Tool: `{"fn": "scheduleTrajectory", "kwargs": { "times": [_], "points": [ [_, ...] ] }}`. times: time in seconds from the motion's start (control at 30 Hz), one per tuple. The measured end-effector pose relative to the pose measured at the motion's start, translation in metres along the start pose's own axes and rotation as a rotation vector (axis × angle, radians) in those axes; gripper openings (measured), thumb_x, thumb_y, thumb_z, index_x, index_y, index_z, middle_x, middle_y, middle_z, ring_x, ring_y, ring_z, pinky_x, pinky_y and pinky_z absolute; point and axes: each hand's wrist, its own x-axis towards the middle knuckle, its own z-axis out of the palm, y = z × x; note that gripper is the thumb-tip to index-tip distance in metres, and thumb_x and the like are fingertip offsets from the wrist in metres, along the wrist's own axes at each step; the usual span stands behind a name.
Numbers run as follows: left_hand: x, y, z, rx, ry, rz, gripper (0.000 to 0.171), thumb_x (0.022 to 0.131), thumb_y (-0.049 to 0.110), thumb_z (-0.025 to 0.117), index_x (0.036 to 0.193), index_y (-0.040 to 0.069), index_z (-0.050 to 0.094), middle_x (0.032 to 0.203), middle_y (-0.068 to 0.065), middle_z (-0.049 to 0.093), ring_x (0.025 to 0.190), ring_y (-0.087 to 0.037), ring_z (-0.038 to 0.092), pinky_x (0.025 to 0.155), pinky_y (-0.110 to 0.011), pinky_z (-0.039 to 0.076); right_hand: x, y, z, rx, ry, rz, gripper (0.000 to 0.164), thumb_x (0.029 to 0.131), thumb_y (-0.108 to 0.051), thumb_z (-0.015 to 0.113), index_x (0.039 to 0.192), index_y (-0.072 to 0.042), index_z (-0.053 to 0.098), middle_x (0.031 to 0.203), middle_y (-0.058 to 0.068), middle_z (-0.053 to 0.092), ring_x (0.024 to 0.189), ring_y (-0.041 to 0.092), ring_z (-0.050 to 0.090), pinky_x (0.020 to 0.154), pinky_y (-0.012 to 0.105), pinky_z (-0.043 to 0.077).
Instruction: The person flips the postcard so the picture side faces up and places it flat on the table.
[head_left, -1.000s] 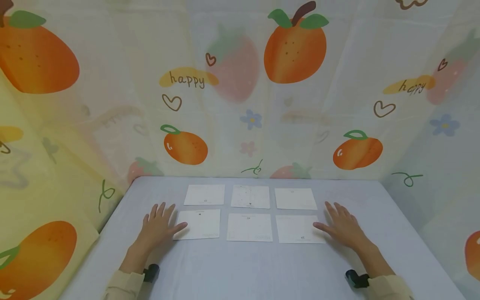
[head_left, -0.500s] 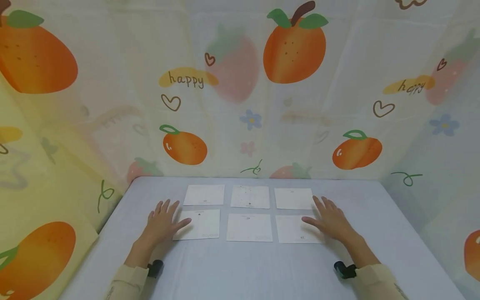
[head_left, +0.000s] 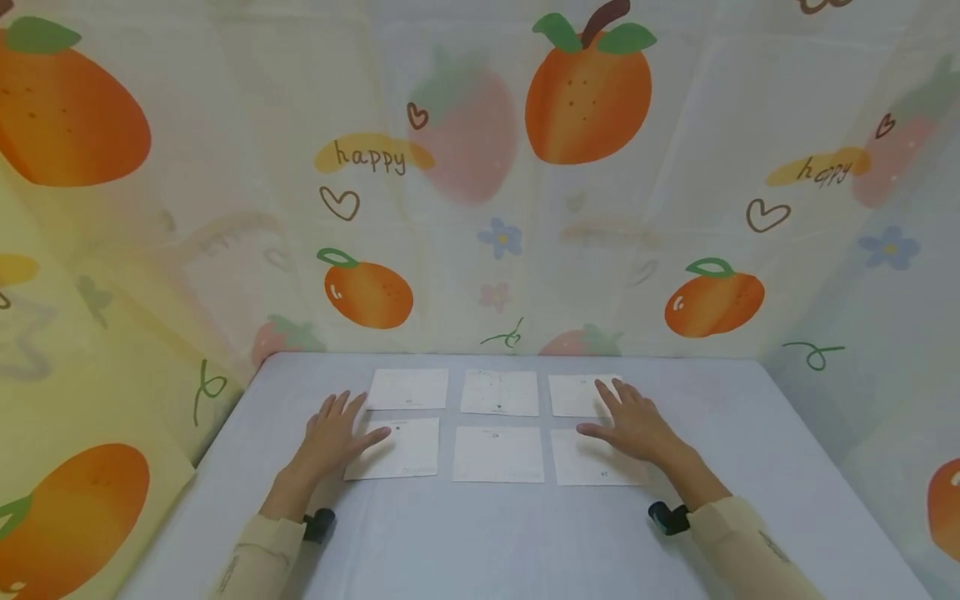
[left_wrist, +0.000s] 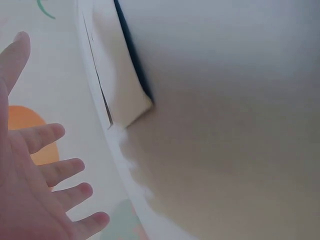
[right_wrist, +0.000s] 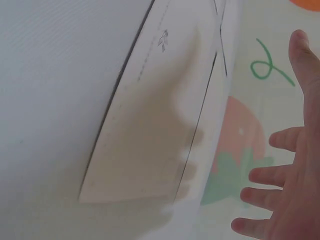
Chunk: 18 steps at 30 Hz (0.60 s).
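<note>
Several white cards lie on the table in two rows. My left hand (head_left: 330, 437), fingers spread, hovers at the left edge of the front-left card (head_left: 412, 458), its thumb overlapping that card in the head view. Over the right-hand cards my right hand (head_left: 630, 421) is spread too; its fingertips overlap the back-right card (head_left: 573, 396) and its thumb the front-right card (head_left: 581, 467). Both hands are empty. In the right wrist view a card (right_wrist: 135, 125) bears a small printed mark and the hand's shadow. The left wrist view shows a card (left_wrist: 117, 75) beside the straight fingers.
Between the hands lie the front-middle card (head_left: 498, 458), the back-middle card (head_left: 500, 392) and the back-left card (head_left: 410, 387). A white cloth covers the table (head_left: 480, 542). A fruit-printed curtain (head_left: 465, 275) stands behind and at both sides.
My right hand has moved left and slightly forward, from beside the cards to over the right ones. My left hand has shifted a little right and forward. The cards have not moved.
</note>
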Motion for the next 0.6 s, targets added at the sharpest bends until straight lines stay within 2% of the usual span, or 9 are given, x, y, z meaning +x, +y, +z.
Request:
{"fn": "scheduleTrajectory", "kwargs": {
  "times": [0.33,0.6],
  "points": [
    [0.015,0.001,0.004,-0.048,-0.055,0.003,0.089,0.087,0.061,0.057,0.148,0.001,0.034,0.153,-0.032,0.028,0.14,-0.053,0.022,0.107,-0.072,0.023,0.02,-0.014,0.001,-0.032,-0.059,-0.056,0.095,0.087,-0.067,0.053,0.152,-0.003,0.026,0.155,0.03,0.025,0.142,0.051,0.023,0.112,0.068,0.019],
    [0.026,0.002,0.006,-0.088,-0.069,0.008,0.087,0.088,0.061,0.056,0.148,0.001,0.034,0.153,-0.032,0.027,0.14,-0.052,0.022,0.108,-0.072,0.023,0.036,-0.03,0.002,-0.025,-0.112,-0.043,0.097,0.086,-0.069,0.053,0.154,-0.007,0.023,0.159,0.026,0.022,0.145,0.048,0.019,0.115,0.065,0.018]
  ]
}}
